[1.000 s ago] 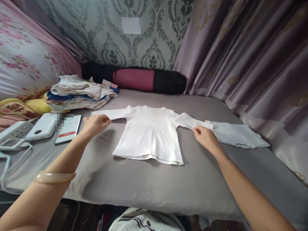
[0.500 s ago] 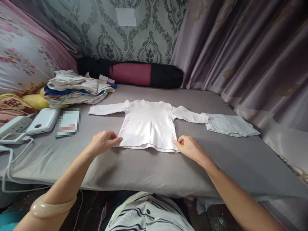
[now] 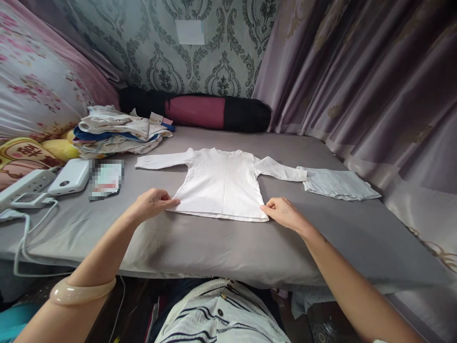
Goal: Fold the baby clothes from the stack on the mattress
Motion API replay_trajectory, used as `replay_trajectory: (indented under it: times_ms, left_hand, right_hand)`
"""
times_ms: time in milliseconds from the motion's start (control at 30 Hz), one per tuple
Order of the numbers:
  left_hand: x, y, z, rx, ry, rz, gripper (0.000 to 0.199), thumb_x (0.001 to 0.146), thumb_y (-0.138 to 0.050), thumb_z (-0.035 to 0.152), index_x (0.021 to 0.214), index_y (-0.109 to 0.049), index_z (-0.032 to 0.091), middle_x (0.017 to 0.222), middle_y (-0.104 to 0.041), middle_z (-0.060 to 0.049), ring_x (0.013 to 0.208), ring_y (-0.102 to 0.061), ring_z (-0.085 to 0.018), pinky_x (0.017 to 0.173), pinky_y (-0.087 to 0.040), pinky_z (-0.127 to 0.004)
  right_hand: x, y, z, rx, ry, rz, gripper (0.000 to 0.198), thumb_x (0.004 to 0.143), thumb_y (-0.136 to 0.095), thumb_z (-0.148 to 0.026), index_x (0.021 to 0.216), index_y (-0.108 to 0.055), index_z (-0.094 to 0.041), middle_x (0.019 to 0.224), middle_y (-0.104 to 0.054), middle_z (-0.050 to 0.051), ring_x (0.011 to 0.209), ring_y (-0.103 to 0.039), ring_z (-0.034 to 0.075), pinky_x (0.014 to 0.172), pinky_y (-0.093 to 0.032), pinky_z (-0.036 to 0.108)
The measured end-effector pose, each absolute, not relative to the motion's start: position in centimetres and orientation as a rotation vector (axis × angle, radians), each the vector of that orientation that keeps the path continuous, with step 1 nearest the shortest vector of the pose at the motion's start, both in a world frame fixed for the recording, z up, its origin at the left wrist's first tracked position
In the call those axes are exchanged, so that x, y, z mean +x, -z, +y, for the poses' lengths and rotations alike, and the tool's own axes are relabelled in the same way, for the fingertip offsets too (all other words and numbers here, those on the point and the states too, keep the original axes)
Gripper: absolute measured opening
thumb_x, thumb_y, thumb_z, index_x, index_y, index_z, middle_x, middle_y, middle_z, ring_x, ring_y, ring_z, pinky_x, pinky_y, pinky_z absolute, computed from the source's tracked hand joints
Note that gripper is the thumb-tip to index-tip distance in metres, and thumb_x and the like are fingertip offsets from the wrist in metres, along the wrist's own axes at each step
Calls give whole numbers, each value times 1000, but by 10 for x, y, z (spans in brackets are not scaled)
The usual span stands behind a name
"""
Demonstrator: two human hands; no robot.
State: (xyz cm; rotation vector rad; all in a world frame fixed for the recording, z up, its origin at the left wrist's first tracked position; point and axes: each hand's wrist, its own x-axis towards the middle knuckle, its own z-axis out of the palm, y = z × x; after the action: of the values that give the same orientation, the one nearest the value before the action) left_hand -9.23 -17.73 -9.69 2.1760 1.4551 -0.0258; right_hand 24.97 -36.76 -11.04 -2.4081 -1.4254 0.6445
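A small white long-sleeved shirt [image 3: 223, 183] lies spread on the grey bed sheet [image 3: 214, 247], neckline away from me and both sleeves stretched out sideways. My left hand [image 3: 154, 202] pinches its lower left corner between thumb and fingers. At the lower right corner, my right hand [image 3: 283, 212] pinches the fabric in the same way. The hem between the hands is straight and taut. The right sleeve's cuff touches a folded pale grey garment [image 3: 341, 183].
A pile of folded clothes [image 3: 121, 131] stands at the back left. Nearer on that side are a white power bank [image 3: 70, 177], a blurred-out flat item [image 3: 106, 180] and a power strip [image 3: 28, 188] with cables. A black and maroon bolster-shaped bag [image 3: 196, 112] lies along the wall.
The wavy hem and the crease down the shirt's front have been pulled flat. My hands have spread slightly apart, still pinching the corners. The view has shifted a little.
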Motion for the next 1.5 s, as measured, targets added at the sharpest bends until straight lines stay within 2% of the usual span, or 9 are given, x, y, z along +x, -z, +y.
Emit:
replay_trajectory:
  times_ms: [200,367,433,500,600,700,900,1133,1500]
  left_hand:
    - [-94,98,-172,2304,115,1454,47,72,-53,67,73,-64,21,76,-66,-6,78,-60,-26,65,-38,-31]
    - [-64,106,-177,2679,-301,1242,36,87,-47,52,97,-62,21,99,-66,-10,101,-58,-30,85,-44,-41]
    - [-38,115,-184,2740,-384,860,34,94,-40,42,111,-56,19,113,-63,-13,107,-58,-26,92,-45,-40]
    - [-10,126,-191,2760,-397,578,34,97,-34,36,120,-50,18,127,-58,-15,119,-54,-24,99,-44,-39]
    - [25,141,-194,2808,-325,542,35,98,-31,32,125,-47,16,136,-51,-18,132,-46,-26,107,-39,-41]
    - [45,151,-183,2851,-260,691,41,99,-30,37,130,-45,14,143,-45,-19,138,-39,-29,112,-33,-46]
    - [64,163,-144,2871,-185,949,55,101,-26,45,142,-36,11,155,-33,-19,145,-26,-29,118,-20,-45]
    - [85,167,-106,2839,-217,1114,56,100,-24,49,141,-39,15,153,-36,-18,144,-27,-30,115,-21,-49]
    - [104,167,-63,2720,-149,1231,66,97,-21,54,148,-32,13,159,-25,-20,147,-21,-34,114,-18,-53]
  right_hand:
    - [251,106,-367,-2451,-636,-1507,28,86,-52,-45,74,-60,-20,70,-64,-1,67,-58,14,58,-32,24]
    - [229,101,-348,-2423,-158,-1724,23,95,-43,-28,98,-64,-19,104,-67,10,99,-60,21,81,-42,28]
    - [214,107,-332,-2258,-121,-1869,33,97,-36,-24,118,-59,-15,124,-61,15,116,-55,22,95,-40,31]
    - [200,118,-317,-2152,-163,-1984,45,98,-33,-26,137,-47,-9,145,-46,18,136,-40,24,109,-31,35]
    - [187,132,-297,-2207,-310,-1982,59,101,-24,-36,151,-28,-4,160,-22,18,148,-17,27,118,-18,43]
    - [189,140,-284,-2267,-368,-1951,65,101,-17,-43,154,-22,-5,162,-15,16,150,-10,26,120,-11,45]
    - [206,148,-259,-2294,-279,-1918,66,100,-20,-44,153,-24,-5,162,-15,16,150,-10,29,120,-6,46]
    - [218,154,-221,-2366,-226,-1833,66,100,-20,-46,153,-26,-7,161,-18,17,149,-12,30,119,-6,46]
    - [240,156,-169,-2452,-209,-1669,66,100,-19,-47,153,-25,-8,162,-17,16,149,-11,30,118,-6,49]
